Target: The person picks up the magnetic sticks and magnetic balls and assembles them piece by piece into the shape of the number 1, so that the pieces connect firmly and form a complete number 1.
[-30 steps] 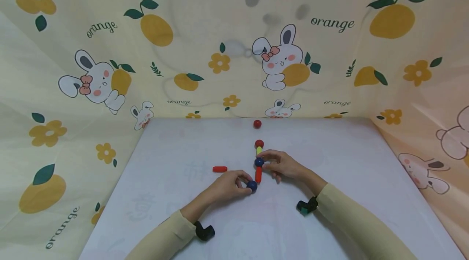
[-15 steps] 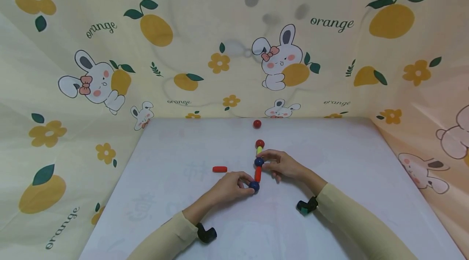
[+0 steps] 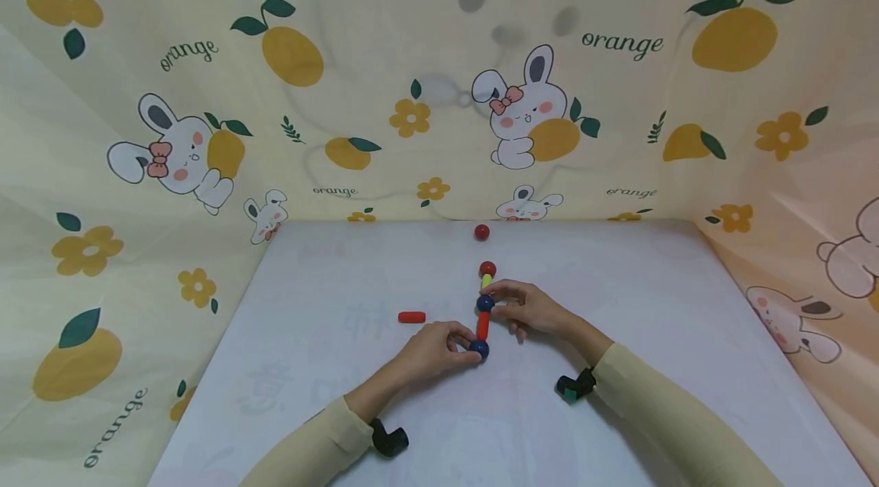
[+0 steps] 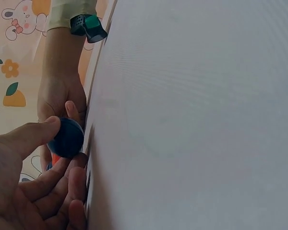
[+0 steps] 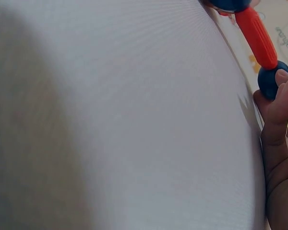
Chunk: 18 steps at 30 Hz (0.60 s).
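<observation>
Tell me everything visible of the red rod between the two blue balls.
The red rod is short, straight and plastic-looking, with lengthwise grooves visible in the right wrist view. Its far end meets the far blue ball, pinched by the right hand; its near end meets the near blue ball, pinched by the left hand. In the head view it runs front to back, slightly slanted. Whether it touches the table is unclear.

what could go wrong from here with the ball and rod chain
The red ribbed rod between the dark blue balls might detach if the left hand and right hand shift apart. The left hand could knock the loose red cylindrical rod lying just beyond it. The lone red ball near the far edge of the white table may roll if bumped.
</observation>
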Each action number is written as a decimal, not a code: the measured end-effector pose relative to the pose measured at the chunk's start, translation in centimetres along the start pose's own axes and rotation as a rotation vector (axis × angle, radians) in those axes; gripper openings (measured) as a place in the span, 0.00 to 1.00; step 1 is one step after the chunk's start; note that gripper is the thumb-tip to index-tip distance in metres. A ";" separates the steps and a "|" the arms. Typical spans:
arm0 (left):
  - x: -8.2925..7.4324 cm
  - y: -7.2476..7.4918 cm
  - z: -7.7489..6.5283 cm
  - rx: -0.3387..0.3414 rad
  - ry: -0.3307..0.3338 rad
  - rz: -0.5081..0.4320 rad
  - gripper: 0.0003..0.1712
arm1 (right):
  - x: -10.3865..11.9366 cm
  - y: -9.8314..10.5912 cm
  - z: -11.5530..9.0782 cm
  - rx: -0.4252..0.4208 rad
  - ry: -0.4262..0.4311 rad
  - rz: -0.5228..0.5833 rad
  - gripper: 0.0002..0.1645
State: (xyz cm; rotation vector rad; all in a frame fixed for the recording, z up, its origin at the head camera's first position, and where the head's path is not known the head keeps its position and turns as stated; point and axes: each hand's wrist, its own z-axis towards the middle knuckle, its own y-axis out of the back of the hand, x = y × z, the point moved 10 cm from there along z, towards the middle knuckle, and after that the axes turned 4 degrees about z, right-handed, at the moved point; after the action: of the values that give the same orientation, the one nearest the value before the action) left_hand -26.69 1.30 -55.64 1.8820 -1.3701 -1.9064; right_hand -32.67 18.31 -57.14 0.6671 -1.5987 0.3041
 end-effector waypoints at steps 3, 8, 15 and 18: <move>0.0 0.0 0.1 -0.008 0.005 0.000 0.20 | 0.0 0.0 0.0 -0.005 -0.002 0.002 0.28; 0.0 -0.1 0.1 -0.014 0.009 0.004 0.20 | -0.1 -0.1 0.1 -0.006 -0.005 0.008 0.27; -0.2 -0.1 0.1 -0.006 0.013 -0.016 0.20 | 0.1 0.0 0.1 0.001 0.008 0.018 0.27; -0.3 0.0 0.1 0.000 0.008 -0.022 0.20 | 0.1 0.0 0.1 -0.002 0.011 0.022 0.27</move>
State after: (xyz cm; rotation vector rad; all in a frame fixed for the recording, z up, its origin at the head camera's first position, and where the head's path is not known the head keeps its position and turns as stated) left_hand -26.74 1.58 -55.49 1.9109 -1.3528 -1.9069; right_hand -32.76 18.25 -57.01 0.6456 -1.5963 0.3223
